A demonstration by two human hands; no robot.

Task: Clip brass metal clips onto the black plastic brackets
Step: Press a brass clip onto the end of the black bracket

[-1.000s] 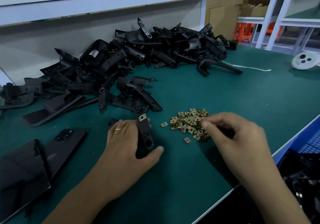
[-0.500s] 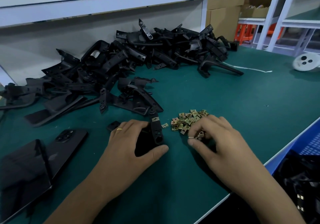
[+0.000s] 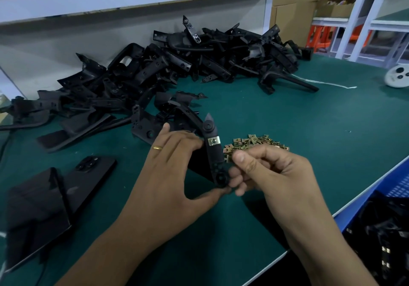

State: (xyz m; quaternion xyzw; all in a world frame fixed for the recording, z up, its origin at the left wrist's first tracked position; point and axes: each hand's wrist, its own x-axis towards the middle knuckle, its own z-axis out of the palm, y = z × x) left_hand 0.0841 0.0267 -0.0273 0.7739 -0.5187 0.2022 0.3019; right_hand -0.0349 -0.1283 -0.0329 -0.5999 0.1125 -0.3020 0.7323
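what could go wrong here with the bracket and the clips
1. The left hand holds the bracket only at its ends; pushing on another clip may twist it loose.
2. The right hand works just above the loose clip pile, so a fumbled clip would get lost in it.
3. The phone lies near the bracket heap; sliding parts might scratch it.

both hands [image 3: 170,170] [image 3: 274,175] curled, fingertips together
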